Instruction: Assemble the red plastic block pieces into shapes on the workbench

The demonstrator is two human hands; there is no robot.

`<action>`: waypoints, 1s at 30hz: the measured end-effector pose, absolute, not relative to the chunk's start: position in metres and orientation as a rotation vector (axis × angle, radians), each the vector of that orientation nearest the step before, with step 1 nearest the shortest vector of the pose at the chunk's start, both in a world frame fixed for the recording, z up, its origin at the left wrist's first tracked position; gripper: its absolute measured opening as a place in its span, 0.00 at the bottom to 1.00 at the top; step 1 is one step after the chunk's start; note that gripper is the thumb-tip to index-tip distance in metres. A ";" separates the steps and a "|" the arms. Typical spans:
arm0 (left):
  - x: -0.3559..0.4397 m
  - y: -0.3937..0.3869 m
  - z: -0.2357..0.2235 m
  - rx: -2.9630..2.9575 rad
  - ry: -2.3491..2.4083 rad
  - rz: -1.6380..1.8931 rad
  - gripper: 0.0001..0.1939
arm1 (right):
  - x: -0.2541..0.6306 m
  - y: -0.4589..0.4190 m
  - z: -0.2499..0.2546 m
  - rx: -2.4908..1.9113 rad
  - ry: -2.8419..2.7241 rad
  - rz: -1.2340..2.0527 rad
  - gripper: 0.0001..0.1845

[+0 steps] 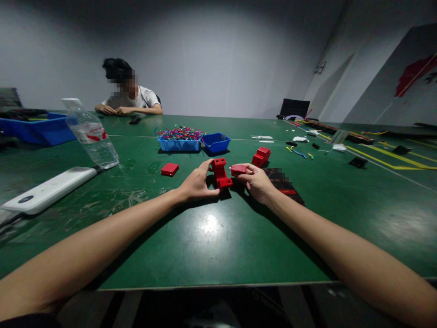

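My left hand (pixel 197 184) grips a red plastic housing (pixel 220 172) that stands on the green table (pixel 211 232). My right hand (pixel 256 181) pinches a small flat red piece (pixel 238 170) just to the right of that housing, a little apart from it. Another red housing (pixel 261 156) lies behind my right hand. A flat red square piece (pixel 170 169) lies to the left of my left hand. A dark phone-like slab (pixel 285 186) lies under my right wrist.
Two blue trays sit further back, one (pixel 179 144) heaped with coloured wires, one (pixel 215 143) beside it. A water bottle (pixel 91 135) and a white device (pixel 48 189) lie at left. A person sits at the far side. Small parts and yellow lines are at right.
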State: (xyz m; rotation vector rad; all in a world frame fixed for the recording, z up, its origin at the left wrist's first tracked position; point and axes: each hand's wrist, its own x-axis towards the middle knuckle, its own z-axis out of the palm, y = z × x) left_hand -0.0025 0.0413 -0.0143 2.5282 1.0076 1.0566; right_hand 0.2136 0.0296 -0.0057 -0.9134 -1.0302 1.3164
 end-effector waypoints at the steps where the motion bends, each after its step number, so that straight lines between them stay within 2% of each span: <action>1: -0.003 0.041 -0.014 2.522 1.004 1.055 0.46 | 0.213 0.029 -0.006 -0.919 -1.035 1.320 0.20; 15: -0.003 0.041 -0.015 2.499 0.995 1.043 0.46 | 0.210 0.030 -0.002 -0.842 -0.929 1.466 0.15; 21: -0.004 0.042 -0.015 2.523 0.987 1.045 0.46 | 0.210 0.027 -0.002 -0.880 -0.935 1.404 0.29; 27: -0.003 0.041 -0.014 2.505 0.994 1.039 0.46 | 0.209 0.029 -0.005 -0.910 -0.996 1.347 0.21; 30: -0.003 0.040 -0.013 2.500 0.999 1.040 0.45 | 0.209 0.028 -0.005 -0.905 -1.008 1.362 0.21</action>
